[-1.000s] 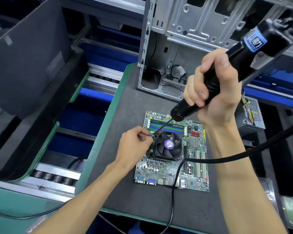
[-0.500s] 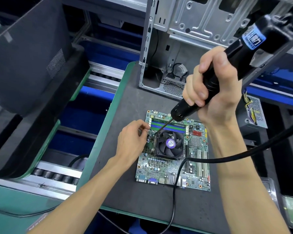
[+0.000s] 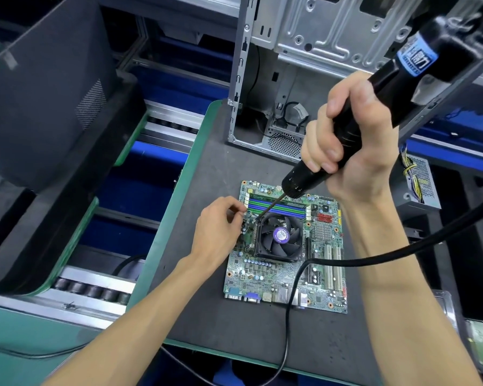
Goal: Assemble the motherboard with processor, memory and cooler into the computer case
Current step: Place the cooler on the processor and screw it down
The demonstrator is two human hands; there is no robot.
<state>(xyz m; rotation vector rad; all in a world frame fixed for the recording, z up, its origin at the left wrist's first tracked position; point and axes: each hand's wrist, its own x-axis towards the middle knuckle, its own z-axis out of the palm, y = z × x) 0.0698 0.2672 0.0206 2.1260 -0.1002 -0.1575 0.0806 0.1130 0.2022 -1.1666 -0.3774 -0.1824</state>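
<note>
Head camera looks down on a dark work mat (image 3: 207, 316) where the motherboard (image 3: 286, 277) lies flat, near the middle. On the board I can see the cooler (image 3: 280, 236) with its black fan already sitting over the place of the processor, and the memory slots (image 3: 276, 207) with blue and green strips just behind it. It seems a memory stick is seated there, but I cannot tell this for sure, and the processor itself is hidden under the cooler. The computer case (image 3: 313, 51) stands open behind the board, well apart from it, and its inside looks without a board.

So, as I judge it, the task is around the middle: the parts are put on the board, the cooler is being fixed now, and the board is not yet placed and screwed into the case.

The right hand (image 3: 349, 143) is raised above the board and is clenched firmly around the black body of an electric screwdriver (image 3: 379, 107). The tool is tilted, its upper end toward the right and its thin bit (image 3: 271, 206) going down-left to the rear left corner of the cooler. A black cable (image 3: 374, 260) runs from the right across the board and down over the front edge of the mat.

The left hand (image 3: 218, 232) rests at the left edge of the board, beside the cooler. Its fingertips (image 3: 239, 211) are pinched together close to the tip of the bit, probably to steady a screw or the bit; what they hold is too small to see.
</note>
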